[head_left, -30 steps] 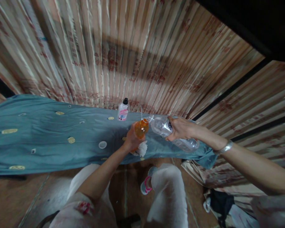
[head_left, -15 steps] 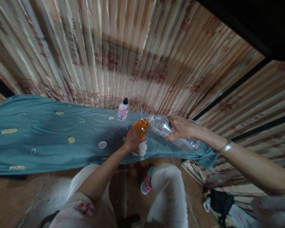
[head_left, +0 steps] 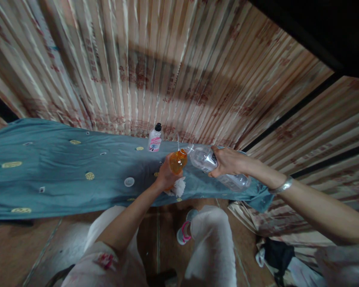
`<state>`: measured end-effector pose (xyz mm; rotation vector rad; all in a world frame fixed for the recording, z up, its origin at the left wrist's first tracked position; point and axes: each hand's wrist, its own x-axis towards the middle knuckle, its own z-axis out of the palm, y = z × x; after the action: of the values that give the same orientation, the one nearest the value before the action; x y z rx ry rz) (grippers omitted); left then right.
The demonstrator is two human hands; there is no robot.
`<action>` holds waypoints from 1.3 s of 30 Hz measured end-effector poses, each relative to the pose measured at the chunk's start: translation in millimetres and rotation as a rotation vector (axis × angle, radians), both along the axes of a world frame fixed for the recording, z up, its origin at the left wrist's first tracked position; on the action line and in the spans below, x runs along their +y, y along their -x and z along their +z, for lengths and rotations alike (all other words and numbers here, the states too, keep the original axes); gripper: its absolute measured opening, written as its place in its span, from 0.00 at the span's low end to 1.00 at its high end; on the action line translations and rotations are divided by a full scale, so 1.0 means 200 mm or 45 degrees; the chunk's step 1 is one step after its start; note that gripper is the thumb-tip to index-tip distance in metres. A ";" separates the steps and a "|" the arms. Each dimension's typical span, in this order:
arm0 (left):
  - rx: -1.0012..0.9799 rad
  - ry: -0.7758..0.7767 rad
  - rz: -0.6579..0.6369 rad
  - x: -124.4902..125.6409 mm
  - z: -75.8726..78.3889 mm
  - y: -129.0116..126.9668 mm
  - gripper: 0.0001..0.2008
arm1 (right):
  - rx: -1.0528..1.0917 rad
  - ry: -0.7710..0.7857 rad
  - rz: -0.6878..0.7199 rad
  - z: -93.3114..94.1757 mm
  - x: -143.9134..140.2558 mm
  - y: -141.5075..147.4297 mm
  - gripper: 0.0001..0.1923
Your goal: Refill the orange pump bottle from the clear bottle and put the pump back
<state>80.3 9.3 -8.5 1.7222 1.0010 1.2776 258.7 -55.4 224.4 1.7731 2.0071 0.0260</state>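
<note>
Tipping the clear bottle [head_left: 218, 165] w/ your right hand [head_left: 227, 161], fingers wrapped round it, mouth touching the orange bottle [head_left: 177, 161] gripped in your left hand [head_left: 165, 175] above the teal cloth [head_left: 62, 175], you're prob mid-pour, orange bottle near full.

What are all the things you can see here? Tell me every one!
orange bottle: 1, orange, in the left hand, over the cloth
clear bottle: 1, clear, tilted, its mouth at the orange bottle's mouth
white wad: 1, white, under the left hand
small bottle: 1, white with black cap, upright at the cloth's far edge
disc: 1, pale, on the cloth
cloth: 1, teal with yellow spots
curtain: striped, pink-beige, behind
left hand: holds the orange bottle
right hand: holds the clear bottle, bangle on wrist
</note>
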 end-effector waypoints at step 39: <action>0.038 -0.030 0.031 0.00 -0.01 0.00 0.40 | -0.013 0.002 0.006 0.00 0.00 0.00 0.38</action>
<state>80.6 9.7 -10.6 1.7569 1.0305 1.2874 257.9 -54.8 225.4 1.7640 2.0033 0.0344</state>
